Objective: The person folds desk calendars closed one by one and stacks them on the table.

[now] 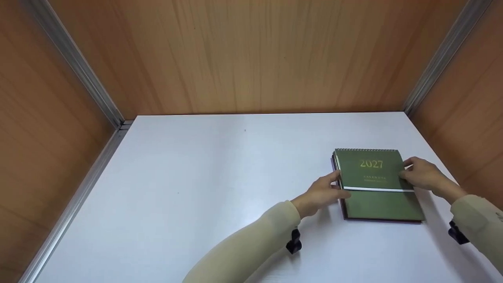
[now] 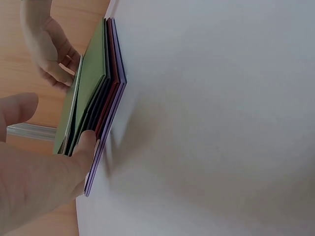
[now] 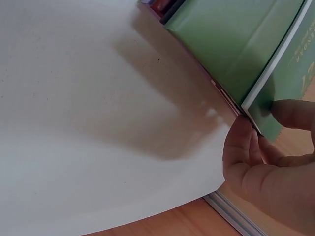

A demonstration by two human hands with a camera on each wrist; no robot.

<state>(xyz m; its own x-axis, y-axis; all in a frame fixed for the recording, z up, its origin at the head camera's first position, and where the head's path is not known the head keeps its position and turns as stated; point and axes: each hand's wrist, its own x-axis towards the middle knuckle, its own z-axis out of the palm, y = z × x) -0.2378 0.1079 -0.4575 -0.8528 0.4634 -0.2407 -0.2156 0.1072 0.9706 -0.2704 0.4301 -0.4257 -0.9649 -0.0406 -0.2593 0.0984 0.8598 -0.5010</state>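
A green spiral-bound desk calendar (image 1: pixel 371 169) marked 2027 lies on top of a flat stack at the table's right side. Its smaller cover leaf has a white lower edge, over a plain green base. Beneath it, dark, red and purple calendars (image 2: pixel 120 86) show at the edges. My left hand (image 1: pixel 320 192) touches the stack's left side with extended fingers, its thumb held apart over the green base. On the opposite side, my right hand (image 1: pixel 424 175) pinches the green calendar's right edge, thumb on the cover and curled fingers against the side.
The stack rests on a white table (image 1: pixel 196 177). Wooden panels (image 1: pixel 259 59) stand behind it and on both sides, joined by metal corner rails (image 1: pixel 78 63). The right panel (image 1: pixel 467 118) is close to my right hand.
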